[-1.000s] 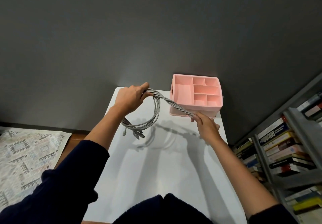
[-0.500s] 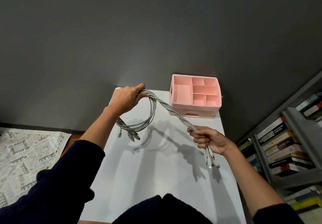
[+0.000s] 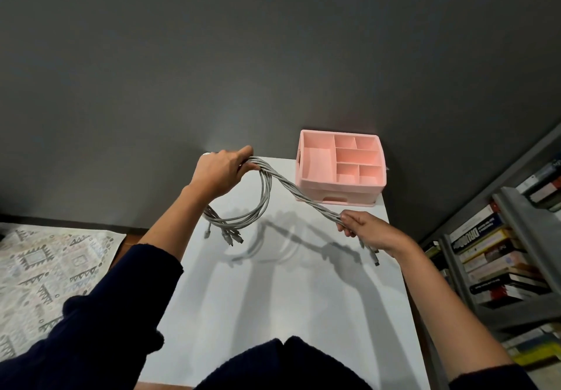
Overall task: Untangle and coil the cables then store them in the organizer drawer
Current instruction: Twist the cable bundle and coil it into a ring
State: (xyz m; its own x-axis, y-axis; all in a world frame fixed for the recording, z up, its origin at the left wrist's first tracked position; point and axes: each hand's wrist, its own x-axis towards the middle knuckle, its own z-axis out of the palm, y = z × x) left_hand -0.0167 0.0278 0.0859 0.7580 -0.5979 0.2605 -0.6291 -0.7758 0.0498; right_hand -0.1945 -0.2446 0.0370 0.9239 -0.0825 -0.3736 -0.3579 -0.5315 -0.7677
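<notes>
Holding a bundle of thin grey cables [image 3: 285, 187] up in the air over the white desk [image 3: 288, 298], between both hands and not resting on anything. Gripping one part with the left hand [image 3: 220, 171], fingers curled round the strands near the desk's far edge. Letting a loop hang down from that grip, with several plug ends dangling just above the desktop. Clasping the other part with the right hand [image 3: 365, 230], fingers closed round the strands, lower and nearer, with a few more plug ends poking out beneath the palm. Running twisted like a rope from one hand to the other, and crossing in front of the lower left corner of the pink plastic organizer box [image 3: 364, 190]. Standing at the desk's far right corner against the dark grey wall [image 3: 273, 55], showing five open-topped compartments, one large on the left and four smaller on the right. Carrying a shallow drawer [image 3: 355, 200] low in the front, seemingly pushed in, though hard to judge from this angle. Wearing dark navy sleeves [image 3: 121, 298] pushed up the forearms. Flanking the desk: a grey metal shelf [image 3: 516, 207] packed with books [image 3: 491, 256] on the right, a pale patterned rug [image 3: 45, 262] on the floor to the left.
</notes>
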